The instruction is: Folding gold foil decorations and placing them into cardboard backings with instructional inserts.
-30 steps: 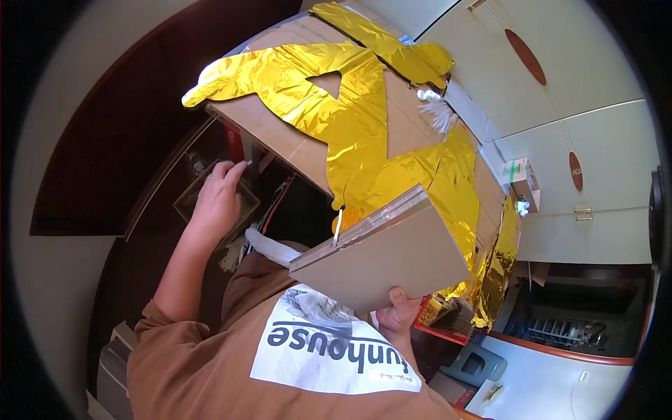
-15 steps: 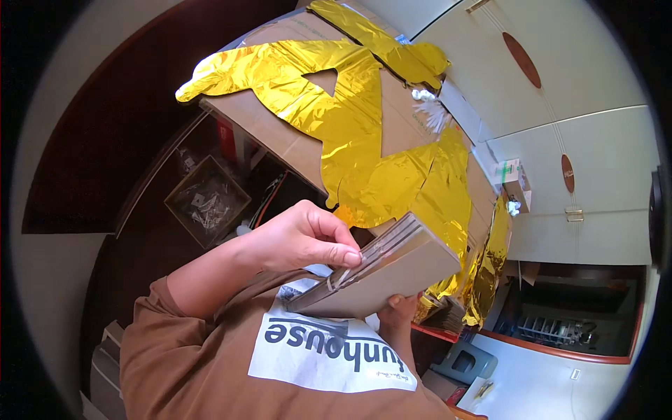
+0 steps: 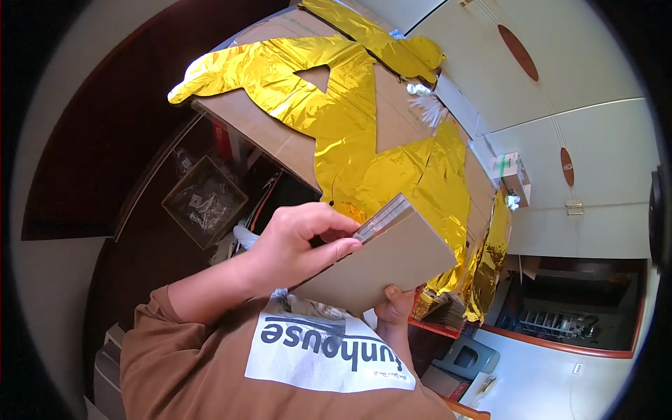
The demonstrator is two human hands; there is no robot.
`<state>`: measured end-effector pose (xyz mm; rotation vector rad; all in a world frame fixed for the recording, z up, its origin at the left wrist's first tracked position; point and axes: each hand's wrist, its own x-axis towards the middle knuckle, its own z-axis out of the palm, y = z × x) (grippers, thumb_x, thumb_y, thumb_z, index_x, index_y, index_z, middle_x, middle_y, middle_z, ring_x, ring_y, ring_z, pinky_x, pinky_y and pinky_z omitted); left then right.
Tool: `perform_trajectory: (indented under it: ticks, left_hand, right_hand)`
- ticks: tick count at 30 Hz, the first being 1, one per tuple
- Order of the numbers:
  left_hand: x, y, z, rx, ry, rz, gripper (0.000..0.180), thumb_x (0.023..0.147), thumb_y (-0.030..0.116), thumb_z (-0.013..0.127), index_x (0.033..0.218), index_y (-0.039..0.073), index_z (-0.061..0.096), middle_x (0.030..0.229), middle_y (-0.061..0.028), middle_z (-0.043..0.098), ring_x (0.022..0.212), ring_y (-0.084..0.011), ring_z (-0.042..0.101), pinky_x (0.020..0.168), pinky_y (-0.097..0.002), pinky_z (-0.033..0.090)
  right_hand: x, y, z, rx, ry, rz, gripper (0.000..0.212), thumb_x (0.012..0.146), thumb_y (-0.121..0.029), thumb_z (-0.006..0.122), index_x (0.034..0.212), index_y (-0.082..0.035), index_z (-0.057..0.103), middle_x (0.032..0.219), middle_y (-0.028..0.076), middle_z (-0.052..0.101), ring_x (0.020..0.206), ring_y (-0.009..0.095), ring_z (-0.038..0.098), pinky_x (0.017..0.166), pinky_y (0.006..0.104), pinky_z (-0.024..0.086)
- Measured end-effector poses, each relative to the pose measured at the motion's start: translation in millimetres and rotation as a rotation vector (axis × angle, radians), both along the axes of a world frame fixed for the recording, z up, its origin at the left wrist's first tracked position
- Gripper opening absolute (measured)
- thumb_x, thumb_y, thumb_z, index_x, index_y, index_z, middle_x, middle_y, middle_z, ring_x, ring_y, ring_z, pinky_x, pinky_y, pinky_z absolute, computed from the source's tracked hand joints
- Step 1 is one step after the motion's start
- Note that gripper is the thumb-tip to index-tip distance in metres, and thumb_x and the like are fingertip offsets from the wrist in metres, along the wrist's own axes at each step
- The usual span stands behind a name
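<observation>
A stack of grey cardboard sheets (image 3: 381,262) is held close to the chest, below a cardboard table (image 3: 280,136) draped in gold foil (image 3: 350,119). The left hand (image 3: 297,241), which a second ago was stretched out towards the shelves beside the table, has been brought back, and its fingers are now curled onto the stack's top edge. The right hand (image 3: 395,304) is clamped on the stack from beneath, only its thumb visible. A box of small parts (image 3: 204,201) sits well apart, lower left
</observation>
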<state>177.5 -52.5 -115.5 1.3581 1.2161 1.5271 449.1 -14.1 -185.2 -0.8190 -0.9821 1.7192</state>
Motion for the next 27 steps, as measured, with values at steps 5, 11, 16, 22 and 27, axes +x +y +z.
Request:
perform_trajectory:
  ticks: [5,11,16,22,27]
  left_hand:
    - [13,-12,-3,0.220,0.211,0.234,0.026,0.083,0.000,0.075,0.108,0.000,0.070,0.091,-0.0138,0.069,0.078,-0.0269,0.068,0.067,-0.0330,0.056]
    - [22,-20,-8,0.353,0.358,0.346,0.031,0.075,-0.005,0.079,0.104,-0.001,0.070,0.093,-0.0124,0.068,0.083,-0.0264,0.067,0.071,-0.0338,0.054]
    - [20,-22,-12,0.294,0.270,0.312,0.026,0.072,-0.006,0.081,0.094,0.002,0.071,0.089,-0.0107,0.069,0.080,-0.0230,0.068,0.068,-0.0309,0.054]
    - [0,-19,-4,0.115,0.018,0.050,0.019,0.077,-0.002,0.080,0.091,0.004,0.069,0.090,-0.0097,0.069,0.081,-0.0208,0.067,0.071,-0.0282,0.052]
    - [0,-16,0,0.060,0.016,0.058,0.016,0.080,0.000,0.079,0.094,0.001,0.069,0.090,-0.0089,0.067,0.078,-0.0163,0.067,0.067,-0.0260,0.054]
  right_hand:
    - [3,-5,5,0.200,-0.116,-0.070,0.053,0.075,-0.015,0.086,0.121,0.001,0.064,0.115,0.008,0.068,0.105,0.022,0.065,0.098,0.0374,0.048]
    - [12,-13,8,0.411,-0.282,-0.097,0.040,0.077,-0.014,0.083,0.112,0.002,0.070,0.118,0.011,0.068,0.107,0.022,0.064,0.100,0.0371,0.046]
    - [8,-18,7,0.384,-0.237,-0.110,0.043,0.078,-0.011,0.080,0.116,0.002,0.067,0.118,0.011,0.068,0.107,0.021,0.064,0.100,0.0368,0.046]
    - [8,-17,8,0.247,-0.147,-0.055,0.043,0.078,-0.009,0.080,0.118,0.002,0.066,0.116,0.010,0.068,0.106,0.020,0.064,0.098,0.0361,0.047]
    - [6,-14,12,0.270,-0.192,-0.067,0.038,0.077,-0.008,0.081,0.112,0.001,0.069,0.111,0.009,0.070,0.103,0.020,0.065,0.097,0.0357,0.047]
